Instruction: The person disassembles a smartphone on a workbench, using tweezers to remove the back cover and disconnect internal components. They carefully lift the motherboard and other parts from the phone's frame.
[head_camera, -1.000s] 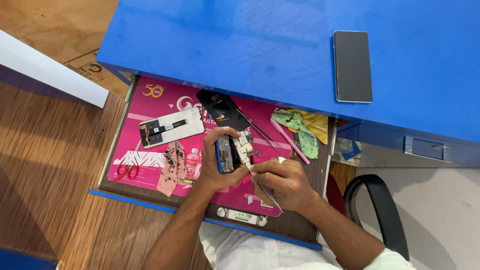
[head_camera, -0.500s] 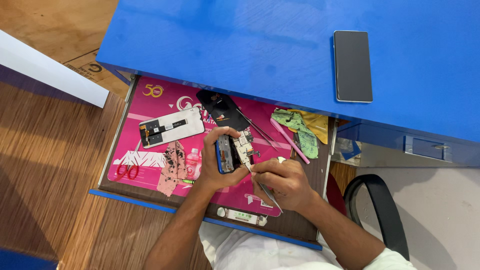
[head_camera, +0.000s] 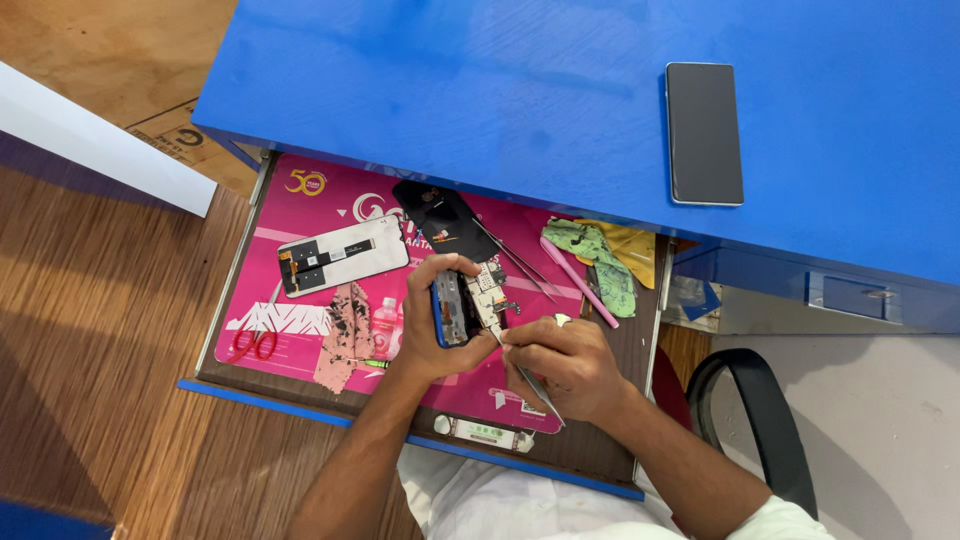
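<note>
The left hand (head_camera: 425, 335) grips an opened phone (head_camera: 458, 308), back cover already off and board bared. Just right of it, the right hand (head_camera: 560, 365) pinches tweezers (head_camera: 525, 378), tip at the board; parts remain inside, reassembly not yet begun.

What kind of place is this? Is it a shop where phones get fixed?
Probably yes, a small phone repair desk. The left hand holds an opened phone over a pull-out drawer, the right hand works on it with a thin tool, and a loose screen panel lies nearby.
</note>
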